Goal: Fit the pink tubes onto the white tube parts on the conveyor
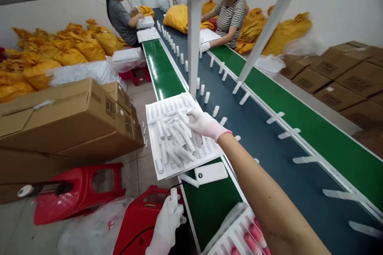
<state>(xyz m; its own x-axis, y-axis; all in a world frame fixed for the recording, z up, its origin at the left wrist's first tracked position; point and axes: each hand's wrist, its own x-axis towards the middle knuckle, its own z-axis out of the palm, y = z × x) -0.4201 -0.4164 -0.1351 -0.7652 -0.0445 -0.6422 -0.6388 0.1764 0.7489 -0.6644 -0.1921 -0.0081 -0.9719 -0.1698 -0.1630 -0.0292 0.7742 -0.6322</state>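
My left hand (168,221), in a white glove, is closed around a small white tube (174,194) that stands up out of the fist, low in front of the belt. A second, clear-looking end shows beside its fingers. My right hand (206,124), gloved with a pink cuff, hovers at the right side of a white tray (160,172). Its fingers are curved with a gap between thumb and forefinger, and nothing shows in them. Many loose white tubes (179,133) lie heaped in the tray, over others in its slots.
A white phone (211,173) and a loose tube (189,180) lie on the green strip (209,203). Tubes stand along the dark conveyor (239,115). A tray of pink items (251,239) is at the bottom. Red stools (77,195) and cartons (72,119) stand left. Two people work farther back.
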